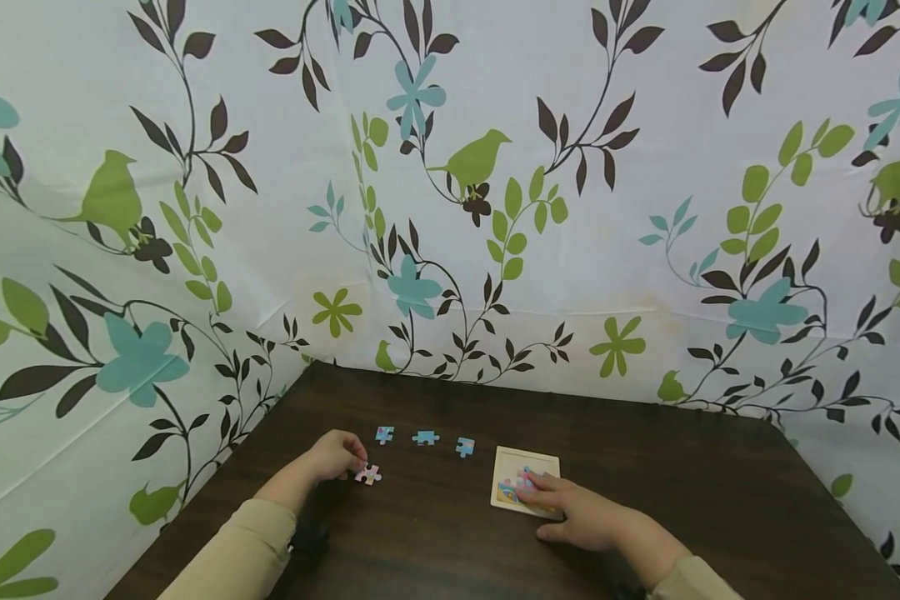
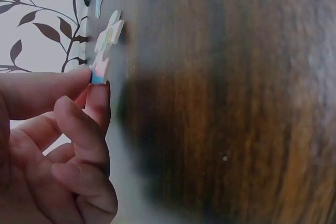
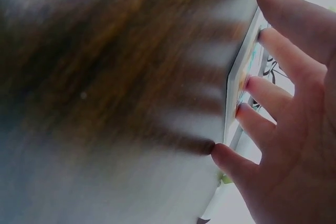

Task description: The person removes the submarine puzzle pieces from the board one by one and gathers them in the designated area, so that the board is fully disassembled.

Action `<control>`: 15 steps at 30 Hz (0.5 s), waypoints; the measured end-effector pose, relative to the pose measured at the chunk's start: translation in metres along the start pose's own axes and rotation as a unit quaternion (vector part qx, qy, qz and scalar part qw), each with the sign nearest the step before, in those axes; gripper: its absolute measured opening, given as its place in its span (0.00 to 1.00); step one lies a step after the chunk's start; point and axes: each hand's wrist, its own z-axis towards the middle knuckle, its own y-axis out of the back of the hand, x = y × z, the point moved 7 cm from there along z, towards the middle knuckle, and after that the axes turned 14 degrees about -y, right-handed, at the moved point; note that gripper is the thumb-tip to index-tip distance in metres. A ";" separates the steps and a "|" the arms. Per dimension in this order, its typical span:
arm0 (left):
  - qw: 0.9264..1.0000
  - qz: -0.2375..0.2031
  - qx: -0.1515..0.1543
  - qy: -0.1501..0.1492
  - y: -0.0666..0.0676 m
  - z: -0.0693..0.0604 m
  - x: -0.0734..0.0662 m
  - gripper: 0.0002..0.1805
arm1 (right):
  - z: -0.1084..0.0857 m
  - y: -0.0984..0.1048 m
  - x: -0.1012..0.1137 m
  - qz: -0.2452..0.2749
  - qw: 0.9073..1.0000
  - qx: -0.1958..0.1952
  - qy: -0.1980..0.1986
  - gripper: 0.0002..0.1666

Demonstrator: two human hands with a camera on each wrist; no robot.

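Between thumb and fingertip, my left hand [image 1: 334, 455] pinches a pink jigsaw piece [image 1: 369, 475] at the left side of the table. The left wrist view shows that jigsaw piece [image 2: 106, 43] edge-on, gripped at one end. My right hand [image 1: 587, 512] rests with spread fingers on a square wooden puzzle tray [image 1: 528, 455]. Some fingertips touch the picture inside the tray, while one outer finger [image 3: 231, 162] touches the tabletop beside it. Colourful pieces [image 1: 507, 492] lie in the tray, partly hidden by the right hand.
Three loose blue jigsaw pieces lie in a row behind the hands: a left one [image 1: 385, 434], a middle one [image 1: 425, 437] and a right one [image 1: 465, 447]. The dark wooden table [image 1: 420, 542] meets a leaf-and-bird patterned cloth [image 1: 450, 250] at its back and left.
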 end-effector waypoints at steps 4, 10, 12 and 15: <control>1.000 0.016 -0.005 -0.007 -0.001 0.002 0.001 0.06 | 0.001 0.000 -0.001 0.009 1.000 0.005 -0.007 0.35; 0.997 0.074 -0.021 -0.023 -0.006 0.008 -0.013 0.06 | 0.001 0.000 -0.002 0.016 1.000 0.011 -0.013 0.35; 0.996 0.080 -0.022 -0.032 -0.012 0.013 -0.026 0.06 | 0.001 -0.001 -0.002 0.016 1.000 0.012 -0.015 0.35; 0.994 0.078 -0.021 -0.068 -0.026 0.023 -0.053 0.06 | 0.001 -0.002 -0.002 0.015 1.000 0.011 -0.014 0.35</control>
